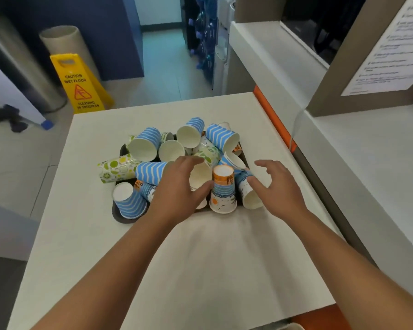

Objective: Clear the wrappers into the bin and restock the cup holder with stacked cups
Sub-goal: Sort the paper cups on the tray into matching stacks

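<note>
A dark tray (116, 214) on the white table (200, 258) holds a jumbled pile of several paper cups: blue-striped ones (145, 144), a lime-patterned one (116, 167) and an upturned orange-and-blue one (223, 191). My left hand (177, 189) reaches into the middle of the pile, with fingers above and thumb below the mouth of a lying paper cup (200, 175). Spread fingers of my right hand (278, 186) hover just right of another lying cup (250, 196), holding nothing. I see no wrappers or cup holder.
A yellow wet-floor sign (81, 84) stands on the floor beyond the table's far left corner, with a steel bin (22, 67) and a beige cylinder (65, 44) behind it. A white counter (367, 151) runs along the right, and a water dispenser (222, 48) stands at the back.
</note>
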Tool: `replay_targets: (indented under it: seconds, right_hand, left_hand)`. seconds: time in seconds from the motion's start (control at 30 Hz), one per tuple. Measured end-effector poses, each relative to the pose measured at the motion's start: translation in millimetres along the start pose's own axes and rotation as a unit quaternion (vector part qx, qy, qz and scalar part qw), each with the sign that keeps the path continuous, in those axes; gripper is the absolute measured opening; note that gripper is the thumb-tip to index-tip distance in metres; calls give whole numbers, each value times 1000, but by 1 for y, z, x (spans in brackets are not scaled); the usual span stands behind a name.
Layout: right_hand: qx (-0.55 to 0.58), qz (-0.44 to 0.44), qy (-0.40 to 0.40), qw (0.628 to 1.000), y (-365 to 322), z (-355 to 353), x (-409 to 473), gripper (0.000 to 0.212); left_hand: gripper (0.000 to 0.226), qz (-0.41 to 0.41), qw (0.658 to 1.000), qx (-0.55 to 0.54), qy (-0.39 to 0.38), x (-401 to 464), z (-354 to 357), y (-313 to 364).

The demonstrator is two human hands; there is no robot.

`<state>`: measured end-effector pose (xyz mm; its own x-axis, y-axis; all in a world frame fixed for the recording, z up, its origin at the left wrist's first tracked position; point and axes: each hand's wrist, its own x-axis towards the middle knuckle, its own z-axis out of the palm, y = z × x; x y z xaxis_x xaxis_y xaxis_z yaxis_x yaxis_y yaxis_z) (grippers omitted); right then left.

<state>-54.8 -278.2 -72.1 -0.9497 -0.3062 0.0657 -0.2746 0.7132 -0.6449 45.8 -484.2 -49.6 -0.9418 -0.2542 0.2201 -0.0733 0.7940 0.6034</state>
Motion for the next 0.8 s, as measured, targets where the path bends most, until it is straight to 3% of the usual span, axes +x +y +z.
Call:
replay_targets:
  seconds: [0.23, 0.47, 0.53, 0.67, 0.8]
  right_hand:
    - [-28, 49, -97, 994, 25, 17, 41, 51]
    - [-32, 111, -157, 981, 36, 26, 67, 75]
    - [-31, 127, -172, 976, 39, 27, 72, 77]
    - [-10, 153, -193, 969, 43, 29, 75, 78]
    - [-12, 159, -193, 968, 44, 26, 79, 77]
  left_hand:
    - [57, -27, 999, 20, -24, 24, 44, 25]
    - [76, -54, 989, 122, -70, 38, 75, 32]
    - [70, -51, 985, 150, -69, 43, 78, 32]
    - [36, -7, 979, 195, -62, 47, 79, 27]
    - [21, 17, 982, 184, -36, 47, 76, 20]
